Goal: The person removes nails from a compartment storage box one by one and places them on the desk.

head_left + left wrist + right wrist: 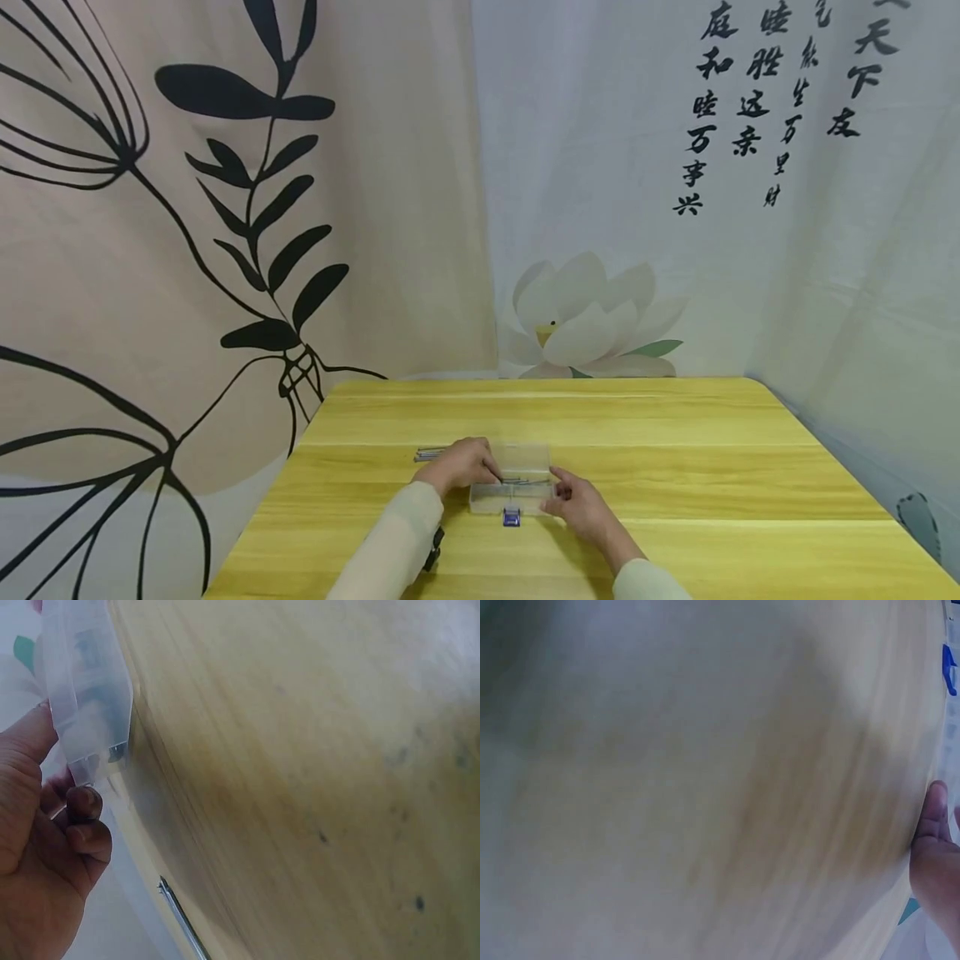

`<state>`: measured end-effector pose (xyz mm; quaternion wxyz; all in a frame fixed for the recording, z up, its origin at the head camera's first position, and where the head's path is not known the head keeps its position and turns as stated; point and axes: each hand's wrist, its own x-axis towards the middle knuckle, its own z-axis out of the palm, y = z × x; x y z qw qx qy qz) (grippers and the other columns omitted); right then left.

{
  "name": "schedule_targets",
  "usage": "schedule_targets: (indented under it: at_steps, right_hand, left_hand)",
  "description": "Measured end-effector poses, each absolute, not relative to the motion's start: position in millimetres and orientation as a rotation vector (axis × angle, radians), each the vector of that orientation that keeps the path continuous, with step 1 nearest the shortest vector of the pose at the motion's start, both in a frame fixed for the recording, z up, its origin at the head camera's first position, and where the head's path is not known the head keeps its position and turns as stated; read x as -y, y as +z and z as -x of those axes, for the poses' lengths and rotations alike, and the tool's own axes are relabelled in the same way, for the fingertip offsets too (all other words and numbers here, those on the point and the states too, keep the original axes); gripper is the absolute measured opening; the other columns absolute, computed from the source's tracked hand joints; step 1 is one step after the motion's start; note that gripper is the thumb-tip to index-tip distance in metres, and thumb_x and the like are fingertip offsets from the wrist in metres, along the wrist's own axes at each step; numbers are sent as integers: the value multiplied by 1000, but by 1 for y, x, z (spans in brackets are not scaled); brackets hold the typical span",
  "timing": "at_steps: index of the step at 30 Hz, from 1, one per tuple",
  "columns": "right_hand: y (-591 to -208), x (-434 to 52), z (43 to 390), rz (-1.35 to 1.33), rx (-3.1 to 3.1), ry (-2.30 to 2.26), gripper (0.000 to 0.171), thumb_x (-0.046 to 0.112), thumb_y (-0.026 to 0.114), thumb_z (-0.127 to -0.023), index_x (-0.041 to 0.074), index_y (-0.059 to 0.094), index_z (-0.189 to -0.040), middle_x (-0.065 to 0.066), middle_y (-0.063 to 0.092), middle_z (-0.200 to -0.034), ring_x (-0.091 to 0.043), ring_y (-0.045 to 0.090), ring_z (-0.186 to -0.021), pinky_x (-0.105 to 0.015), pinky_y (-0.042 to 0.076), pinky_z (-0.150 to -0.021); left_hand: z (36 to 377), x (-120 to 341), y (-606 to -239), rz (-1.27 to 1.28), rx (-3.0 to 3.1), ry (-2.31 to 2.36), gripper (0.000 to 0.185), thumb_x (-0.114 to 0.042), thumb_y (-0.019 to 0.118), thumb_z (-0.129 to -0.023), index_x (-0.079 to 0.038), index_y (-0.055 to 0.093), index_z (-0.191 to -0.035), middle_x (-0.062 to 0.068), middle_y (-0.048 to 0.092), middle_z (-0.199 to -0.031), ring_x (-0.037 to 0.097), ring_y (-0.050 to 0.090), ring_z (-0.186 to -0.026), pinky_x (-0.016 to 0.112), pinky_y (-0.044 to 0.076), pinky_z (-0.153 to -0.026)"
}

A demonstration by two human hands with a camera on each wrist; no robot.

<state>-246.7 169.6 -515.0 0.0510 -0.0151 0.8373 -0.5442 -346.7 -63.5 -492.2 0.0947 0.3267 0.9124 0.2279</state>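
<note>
A clear plastic box (489,500) lies on the table with its lid (522,456) swung back and a blue latch (512,517) at its front. Thin metal nails (528,481) lie in its rear part. My left hand (467,463) is at the box's left end; in the left wrist view its thumb and curled fingers meet around the end of the clear plastic box (101,712). At the right end, my right hand (583,506) grips the box between thumb and fingers. Only part of that hand shows in the right wrist view.
More nails (427,454) lie on the wooden table (675,467) just left of my left hand. One nail (180,915) also shows in the left wrist view. A printed curtain (420,208) hangs behind the table.
</note>
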Motion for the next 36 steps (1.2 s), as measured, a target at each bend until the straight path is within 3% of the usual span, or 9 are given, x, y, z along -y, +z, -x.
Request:
schedule_targets:
  at_steps: [11, 26, 36]
  right_hand:
    - [-514, -169, 244, 73, -2538, -1689, 68, 6, 72, -90, -9, 38, -146, -16, 58, -110, -24, 55, -96, -40, 51, -82]
    - [-513, -170, 245, 44, -2545, -1663, 68, 8, 72, -90, -8, 39, -147, -14, 55, -111, -25, 52, -98, -39, 50, -81]
    - [-514, -170, 245, 47, -2541, -1655, 68, 8, 72, -90, -7, 38, -148, -15, 54, -113, -26, 51, -100, -40, 50, -82]
  left_hand:
    - [345, 65, -496, -1010, -2750, 609, 5, -23, 76, -89, -21, 81, -88, -12, 54, -84, 3, 51, -73, 23, 48, -67]
    - [346, 71, -488, -888, -2609, 1018, 10, -20, 71, -93, -16, 80, -94, -8, 62, -91, 11, 56, -82, 31, 50, -72]
    - [348, 75, -487, -899, -2623, 1076, 18, -22, 62, -100, -9, 74, -106, 2, 70, -94, 13, 59, -79, 31, 50, -71]
